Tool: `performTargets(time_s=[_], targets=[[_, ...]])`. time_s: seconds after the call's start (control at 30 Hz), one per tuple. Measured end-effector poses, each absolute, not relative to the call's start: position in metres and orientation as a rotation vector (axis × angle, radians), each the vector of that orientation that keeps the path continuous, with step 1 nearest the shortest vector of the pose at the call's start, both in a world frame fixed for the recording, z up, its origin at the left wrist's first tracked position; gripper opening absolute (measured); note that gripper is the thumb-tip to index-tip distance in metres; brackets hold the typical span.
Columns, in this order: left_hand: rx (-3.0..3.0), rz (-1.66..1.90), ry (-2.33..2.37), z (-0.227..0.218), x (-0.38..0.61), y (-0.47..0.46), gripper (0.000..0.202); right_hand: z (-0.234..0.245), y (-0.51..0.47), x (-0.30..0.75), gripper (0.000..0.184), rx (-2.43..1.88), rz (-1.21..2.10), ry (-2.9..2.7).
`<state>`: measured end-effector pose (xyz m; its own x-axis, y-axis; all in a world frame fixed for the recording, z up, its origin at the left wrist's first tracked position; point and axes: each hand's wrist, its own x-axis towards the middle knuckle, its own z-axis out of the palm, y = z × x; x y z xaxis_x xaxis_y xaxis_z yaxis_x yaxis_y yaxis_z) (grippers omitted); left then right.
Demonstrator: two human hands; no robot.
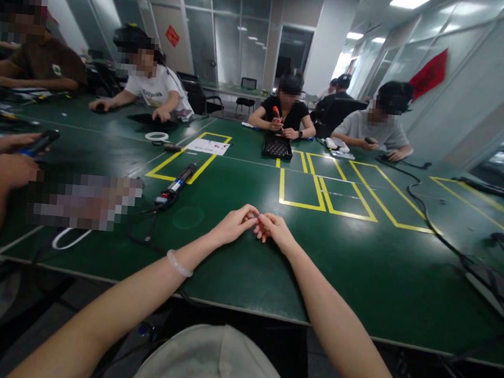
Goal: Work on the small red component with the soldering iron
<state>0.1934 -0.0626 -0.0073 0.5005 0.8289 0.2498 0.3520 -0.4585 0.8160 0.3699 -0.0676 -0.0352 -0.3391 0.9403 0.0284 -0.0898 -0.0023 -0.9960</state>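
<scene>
My left hand and my right hand meet just above the green table, in the middle of the view. Their fingers are curled and the fingertips come together, thumbs and forefingers pinched. Whatever may lie between them is too small or too hidden to make out. A pale translucent bangle circles my left wrist. To the left of my left hand lies a black and silver cylindrical tool with a blue band, apart from the hand.
Yellow tape outlines mark the table. Across it, a person holds a red-handled tool over a black tray. Another person's hand grips a dark tool at left. A white sheet and a black cable lie on the tabletop.
</scene>
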Motion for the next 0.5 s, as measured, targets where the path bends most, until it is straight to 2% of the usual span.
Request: performTargets(time_s=[0.17,0.33,0.5], targets=[[2.194,0.840,0.978,-0.005,0.189,-0.072,0.025,-0.035,-0.069,0.369,0.038,-0.947,1.462,-1.396],[2.061,0.903,1.012,-0.010,0.186,-0.067,0.030,-0.038,-0.066,0.370,0.031,-0.883,1.366,-1.426],[1.986,0.916,1.007,-0.013,0.183,-0.062,0.023,-0.042,-0.064,0.371,0.032,-0.890,1.248,-1.497]])
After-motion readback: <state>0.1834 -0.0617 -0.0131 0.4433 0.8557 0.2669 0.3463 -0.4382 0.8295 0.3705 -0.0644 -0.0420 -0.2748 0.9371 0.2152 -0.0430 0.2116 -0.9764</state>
